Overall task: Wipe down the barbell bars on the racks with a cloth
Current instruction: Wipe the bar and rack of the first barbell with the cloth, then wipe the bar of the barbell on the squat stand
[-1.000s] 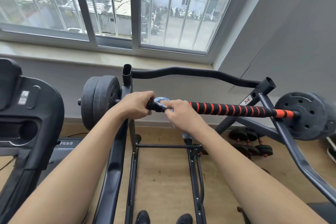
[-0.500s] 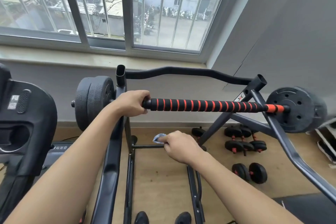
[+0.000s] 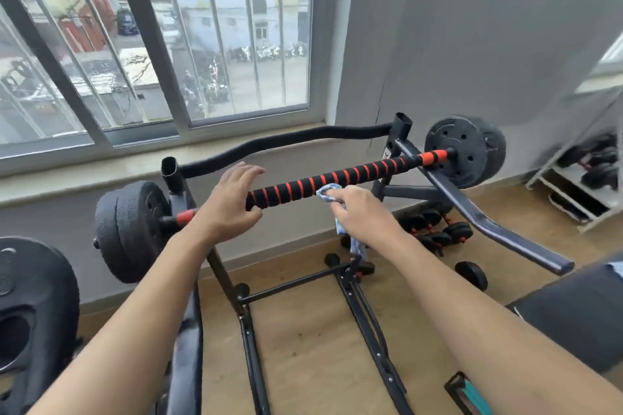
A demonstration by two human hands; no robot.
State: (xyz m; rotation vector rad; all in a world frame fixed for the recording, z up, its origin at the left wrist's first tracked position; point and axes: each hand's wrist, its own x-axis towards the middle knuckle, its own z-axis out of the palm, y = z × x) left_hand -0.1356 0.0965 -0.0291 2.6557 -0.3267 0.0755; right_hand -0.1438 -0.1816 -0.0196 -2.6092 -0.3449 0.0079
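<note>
A barbell bar (image 3: 364, 172) wrapped in black foam with orange stripes lies across a dark metal rack (image 3: 472, 209), with black weight plates at its left end (image 3: 129, 229) and right end (image 3: 467, 150). My left hand (image 3: 229, 202) is at the bar's left part with its fingers lifted and spread, only the thumb under the bar. My right hand (image 3: 362, 212) grips a light blue cloth (image 3: 326, 191) and holds it against the bar's middle; a strip of cloth hangs below the hand.
A curved black padded bar (image 3: 286, 141) runs behind the barbell below the window. Small dumbbells (image 3: 435, 229) lie on the wooden floor under the rack. A black machine (image 3: 30, 310) stands at the left, a shelf with shoes (image 3: 586, 175) at the right.
My left hand has let go its grip on the bar and its fingers have spread. My right hand has risen from below the bar and brought the cloth against it. The view swung right.
</note>
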